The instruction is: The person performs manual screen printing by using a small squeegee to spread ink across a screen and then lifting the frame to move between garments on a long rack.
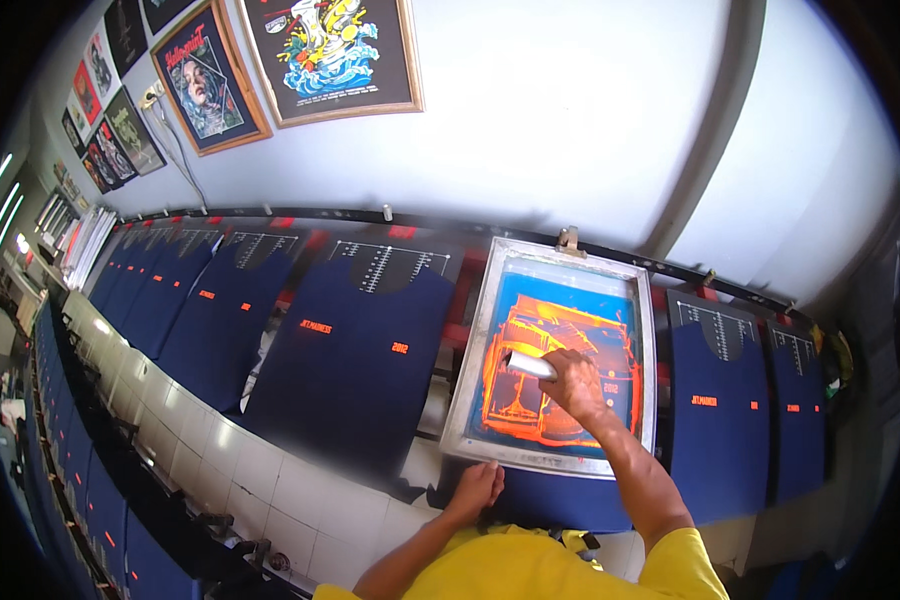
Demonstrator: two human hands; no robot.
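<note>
A silkscreen frame [475,350] with a pale metal rim lies over a navy shirt [560,500], whose lower part shows below it. Bright orange ink [515,420] is smeared across the blue mesh [560,288]. My right hand [576,384] reaches over the mesh, its fingers wrapped round a squeegee [528,365] with a silvery handle; its blade is hidden. Beside the frame's lower left corner is my left hand [478,488], its fingers curled into a loose fist. Nothing shows inside it.
Navy shirts with small orange prints lie on boards to the left [355,370] and right [720,410]. A dark rail [430,223] runs along the wall behind, with a clamp [570,242] at the frame's far edge. Another row of shirts [80,470] stands across the tiled aisle [260,480].
</note>
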